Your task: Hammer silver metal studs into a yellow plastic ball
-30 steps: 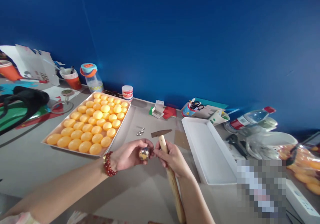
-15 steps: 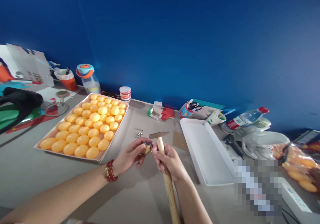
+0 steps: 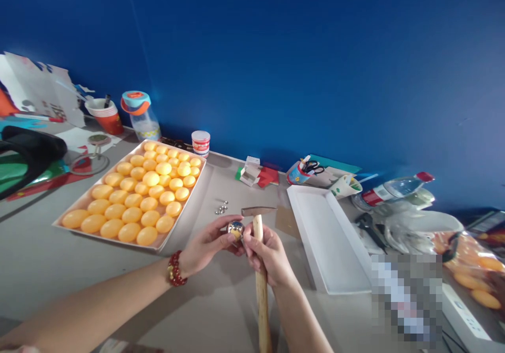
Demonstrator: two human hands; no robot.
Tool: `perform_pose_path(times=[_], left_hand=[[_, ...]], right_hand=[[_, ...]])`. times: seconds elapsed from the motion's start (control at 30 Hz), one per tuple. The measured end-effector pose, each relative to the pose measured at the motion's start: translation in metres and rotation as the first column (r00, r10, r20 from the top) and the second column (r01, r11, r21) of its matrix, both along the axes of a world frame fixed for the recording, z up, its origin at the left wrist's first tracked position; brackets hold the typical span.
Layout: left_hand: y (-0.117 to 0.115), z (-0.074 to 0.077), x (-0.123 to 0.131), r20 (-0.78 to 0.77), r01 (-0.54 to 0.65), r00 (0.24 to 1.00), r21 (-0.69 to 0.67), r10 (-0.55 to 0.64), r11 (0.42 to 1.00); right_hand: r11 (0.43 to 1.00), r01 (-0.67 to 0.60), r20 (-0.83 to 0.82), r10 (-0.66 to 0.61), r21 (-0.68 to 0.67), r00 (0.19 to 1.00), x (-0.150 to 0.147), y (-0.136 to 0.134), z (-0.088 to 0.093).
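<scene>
A shiny silver metal ball (image 3: 235, 229) with a yellowish patch sits between the fingers of my left hand (image 3: 209, 245), which are closed around it. My right hand (image 3: 270, 253) is wrapped round the wooden handle of a hammer (image 3: 258, 229), its metal head up. The fingertips of my right hand are close beside the ball; whether they touch it I cannot tell. Several small shiny metal pieces (image 3: 221, 207) lie on the grey table (image 3: 189, 300) just beyond my left hand.
On the left, a shallow box (image 3: 165, 240) holds several orange balls (image 3: 133, 200). A long white tray (image 3: 335, 253) lies to the right. Behind are a small opened carton (image 3: 250, 175), a pen cup (image 3: 298, 173), a round tub (image 3: 201, 143) and a bottle (image 3: 394, 189).
My left hand has turned the ball, so more of its silver side shows. The hammer has become more upright in my right hand. The view has shifted slightly.
</scene>
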State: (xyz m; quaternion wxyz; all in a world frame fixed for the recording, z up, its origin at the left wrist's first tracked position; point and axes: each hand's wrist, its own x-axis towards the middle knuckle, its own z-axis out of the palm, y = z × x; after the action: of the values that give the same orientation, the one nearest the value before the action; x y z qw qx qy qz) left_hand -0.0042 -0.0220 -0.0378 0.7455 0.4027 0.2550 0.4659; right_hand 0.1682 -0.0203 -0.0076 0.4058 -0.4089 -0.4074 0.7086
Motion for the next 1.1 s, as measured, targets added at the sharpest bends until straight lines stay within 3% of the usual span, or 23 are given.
perform_pose_path(times=[1.1], left_hand=[[0.0018,-0.0036,0.0004,-0.06,-0.079,0.995,0.048,0.082,0.996]], right_hand=[[0.999,-0.023,0.078,0.021,0.034,0.997,0.0023,0.0017,-0.001]])
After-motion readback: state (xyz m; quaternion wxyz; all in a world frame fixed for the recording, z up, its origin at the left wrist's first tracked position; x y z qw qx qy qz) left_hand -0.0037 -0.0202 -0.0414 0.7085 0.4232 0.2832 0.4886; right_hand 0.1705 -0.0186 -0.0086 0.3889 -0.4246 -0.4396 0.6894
